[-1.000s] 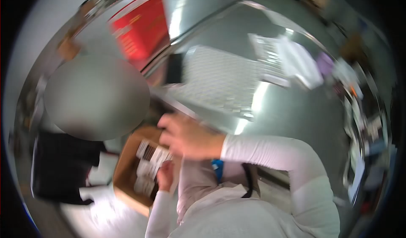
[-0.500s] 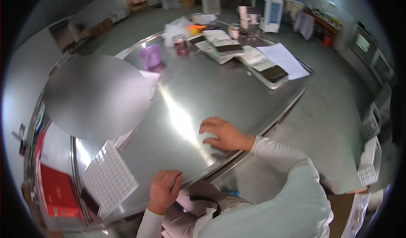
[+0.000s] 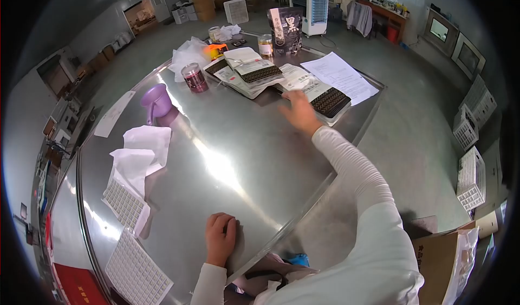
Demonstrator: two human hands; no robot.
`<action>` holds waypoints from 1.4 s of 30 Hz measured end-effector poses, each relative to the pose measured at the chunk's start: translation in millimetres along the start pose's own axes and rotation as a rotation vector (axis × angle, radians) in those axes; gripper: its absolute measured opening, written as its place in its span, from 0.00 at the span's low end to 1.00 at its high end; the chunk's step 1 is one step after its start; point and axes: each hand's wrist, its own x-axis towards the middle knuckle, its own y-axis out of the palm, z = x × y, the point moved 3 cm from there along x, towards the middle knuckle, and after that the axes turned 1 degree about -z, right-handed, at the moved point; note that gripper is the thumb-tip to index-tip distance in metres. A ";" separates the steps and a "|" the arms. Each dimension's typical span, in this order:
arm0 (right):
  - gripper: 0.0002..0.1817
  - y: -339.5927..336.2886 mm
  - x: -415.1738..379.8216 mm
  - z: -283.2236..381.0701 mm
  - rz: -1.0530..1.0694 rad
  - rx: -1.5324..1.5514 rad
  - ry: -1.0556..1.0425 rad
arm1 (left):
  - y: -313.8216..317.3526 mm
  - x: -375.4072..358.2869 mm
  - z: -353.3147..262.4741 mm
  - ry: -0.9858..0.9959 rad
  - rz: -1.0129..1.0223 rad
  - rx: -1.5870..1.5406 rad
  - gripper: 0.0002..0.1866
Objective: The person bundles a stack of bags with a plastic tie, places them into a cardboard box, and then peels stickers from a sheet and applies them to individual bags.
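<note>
My right hand (image 3: 301, 111) reaches over the near edge of a patterned pouch (image 3: 319, 95) at the right of the metal table (image 3: 254, 153). Its fingers are spread and look slightly blurred. More pouches (image 3: 252, 71) lie just beyond, to the left, and a printed sheet (image 3: 341, 77) lies partly under the pouch. My left hand (image 3: 220, 239) rests on the table near the front edge, its fingers curled together; what they hold, if anything, is hidden.
A purple cup (image 3: 156, 103), a dark red jar (image 3: 194, 78) and a black standing bag (image 3: 285, 31) are on the table. Sticker sheets (image 3: 138, 270) and white papers (image 3: 142, 148) lie at left. White crates (image 3: 472, 177) stand at far right.
My right hand has moved forward from above the bare tabletop to the pouch. My left hand lies further onto the table. The view has shifted, and the grey blurred oval at left is gone.
</note>
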 end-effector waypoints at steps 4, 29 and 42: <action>0.30 -36.3 55.2 -69.2 0.045 -0.302 0.184 | 1.7 2.8 -0.7 -0.070 0.015 -0.079 0.02; 0.34 -13.5 51.7 -136.6 0.396 0.392 0.590 | 0.6 8.5 0.5 -0.098 -0.007 -0.032 0.02; 0.14 16.2 -16.1 -38.5 0.043 1.010 1.006 | -4.0 1.7 13.3 -0.154 -0.034 -0.180 0.05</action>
